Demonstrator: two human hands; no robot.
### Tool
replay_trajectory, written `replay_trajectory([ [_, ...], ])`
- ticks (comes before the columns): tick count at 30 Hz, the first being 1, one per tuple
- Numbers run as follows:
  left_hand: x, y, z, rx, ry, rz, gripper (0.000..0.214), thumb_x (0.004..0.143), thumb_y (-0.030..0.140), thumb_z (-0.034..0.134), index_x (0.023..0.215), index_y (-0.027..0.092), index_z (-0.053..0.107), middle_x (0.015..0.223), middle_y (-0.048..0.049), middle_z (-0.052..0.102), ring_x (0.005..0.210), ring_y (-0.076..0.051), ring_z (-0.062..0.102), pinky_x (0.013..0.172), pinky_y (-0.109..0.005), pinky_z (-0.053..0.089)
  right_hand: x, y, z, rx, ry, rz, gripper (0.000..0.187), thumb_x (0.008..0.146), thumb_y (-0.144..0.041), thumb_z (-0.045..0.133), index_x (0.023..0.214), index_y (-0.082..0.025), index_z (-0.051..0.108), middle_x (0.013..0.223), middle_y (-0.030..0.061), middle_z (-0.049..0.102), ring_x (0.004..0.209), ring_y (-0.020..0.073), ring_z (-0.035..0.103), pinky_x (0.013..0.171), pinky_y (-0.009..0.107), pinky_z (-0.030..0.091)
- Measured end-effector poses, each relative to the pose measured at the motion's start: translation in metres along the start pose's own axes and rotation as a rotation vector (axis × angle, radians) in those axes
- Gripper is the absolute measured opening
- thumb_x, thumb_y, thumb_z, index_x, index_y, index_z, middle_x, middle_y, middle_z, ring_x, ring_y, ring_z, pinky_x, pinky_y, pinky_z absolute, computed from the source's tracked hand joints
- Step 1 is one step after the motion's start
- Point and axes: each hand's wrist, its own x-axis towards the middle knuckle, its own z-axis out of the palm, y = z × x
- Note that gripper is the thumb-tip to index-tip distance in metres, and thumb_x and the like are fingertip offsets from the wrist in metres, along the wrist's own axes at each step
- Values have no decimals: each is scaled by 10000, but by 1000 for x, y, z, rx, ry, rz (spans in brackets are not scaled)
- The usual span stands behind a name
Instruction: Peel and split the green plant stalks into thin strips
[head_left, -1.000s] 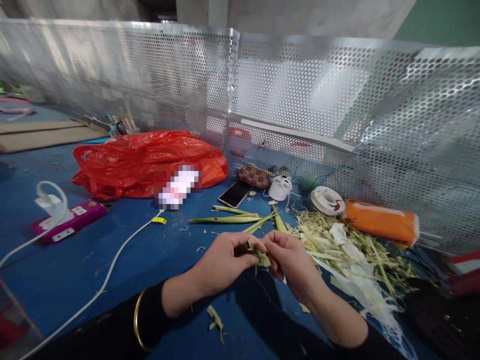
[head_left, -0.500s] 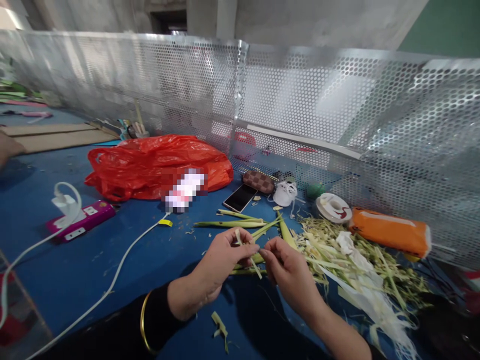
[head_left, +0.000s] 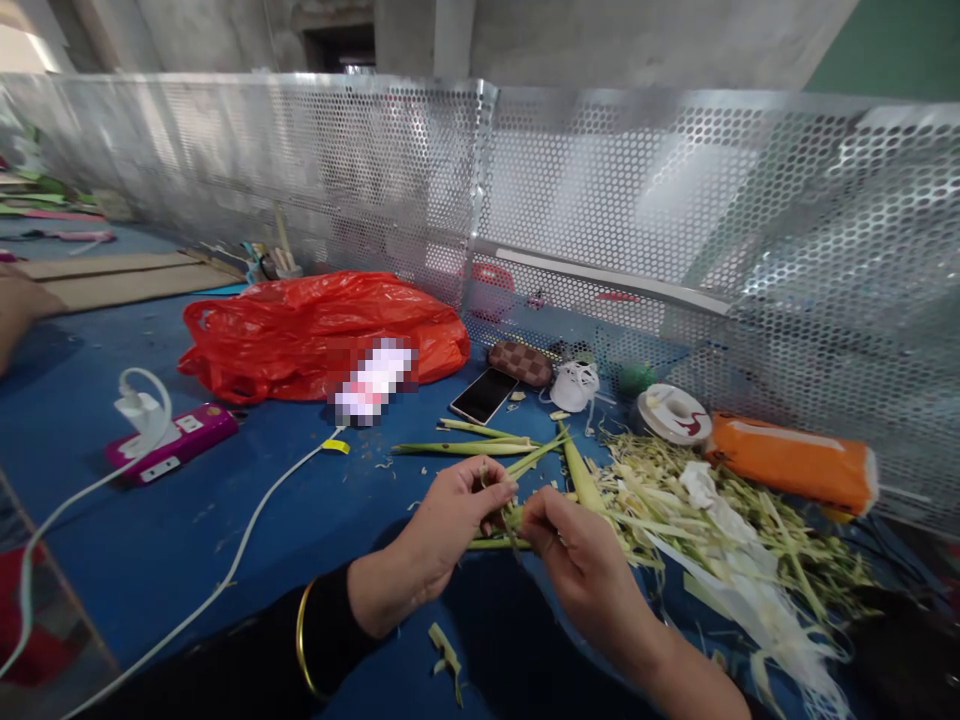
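My left hand (head_left: 448, 515) is closed in a pinch around a narrow pale-green plant strip (head_left: 512, 528), whose end hangs below the fingertips. Close on its right, my right hand (head_left: 589, 560) has thumb and forefinger pressed together; whatever is between them is too small to make out. Behind both hands, long green plant stalks (head_left: 461, 448) lie on the blue table (head_left: 300, 520). A broader pale leaf piece (head_left: 581, 472) points away from me beyond the right hand. A curled scrap of peel (head_left: 445, 655) rests nearer to me.
Right of my hands lies a heap of shredded plant fibre (head_left: 795, 550), with a tape roll (head_left: 673, 413) and an orange packet (head_left: 795, 462) behind. Further left are a dark phone (head_left: 484, 396), a red plastic bag (head_left: 300, 335) and a purple power strip (head_left: 176, 443) with a white cable. Another person's hand (head_left: 26, 305) is far left.
My right hand has drawn slightly nearer to me, its fingers more curled. The strip in my left hand has turned and shows less of its upper end. The view has shifted slightly.
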Motion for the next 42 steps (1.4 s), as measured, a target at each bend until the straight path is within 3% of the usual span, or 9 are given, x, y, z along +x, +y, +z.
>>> replay_trajectory([
  [4,1,-2,-1,16,16,-26,229,703,329,700,701,167,539,585,62,498,511,-62,419,510,-199,316,2,1,0,16,30,-41,192,885,-141,465,707,-212,480,642,-32,490,588,125,471,554,224,354],
  [8,-1,-1,-1,-11,-4,-90,245,680,330,727,719,163,552,575,60,508,502,-57,412,494,-188,293,5,1,-1,180,161,-13,178,881,-174,509,706,-199,534,902,51,607,897,178,576,755,274,432],
  [13,-4,-1,1,-39,-42,-123,264,679,344,735,702,155,552,601,29,557,495,-53,414,466,-183,261,8,0,4,720,187,337,189,846,-296,603,702,-186,548,709,-5,632,531,102,586,563,240,469],
  [16,-3,-2,2,-51,-30,-127,257,694,331,725,716,157,537,663,0,607,515,-58,462,490,-185,298,10,-1,6,855,199,449,189,787,-336,685,842,-194,574,604,-49,607,486,107,595,541,235,482],
  [19,-2,-5,2,-79,-5,-115,255,693,306,724,796,166,537,692,3,612,537,-76,510,537,-206,362,10,-3,6,825,178,496,296,731,-356,742,926,-175,612,579,-42,614,504,119,604,541,236,496],
  [26,-1,-6,0,-17,27,-61,395,687,392,739,952,178,539,609,57,537,498,-73,467,489,-199,351,11,-7,6,780,87,488,221,723,-348,741,814,-155,682,626,9,671,509,107,580,510,213,488],
  [32,-1,-5,1,-39,-26,-53,282,758,393,678,880,159,578,707,24,579,568,-73,499,543,-205,376,8,-2,9,698,228,455,117,728,-292,731,748,-177,728,568,-19,634,523,103,572,525,196,495],
  [37,-3,-2,-1,-118,-121,-103,321,681,279,750,950,157,625,854,-29,643,738,-124,590,637,-229,404,8,4,11,671,327,480,100,718,-289,726,729,-190,733,635,-4,678,563,121,598,554,216,519],
  [42,-3,-1,-2,-100,-137,-183,244,703,334,712,795,119,647,706,-28,624,611,-105,537,580,-233,377,9,4,7,644,330,459,84,712,-272,713,732,-194,738,573,-13,662,529,121,592,530,217,515],
])
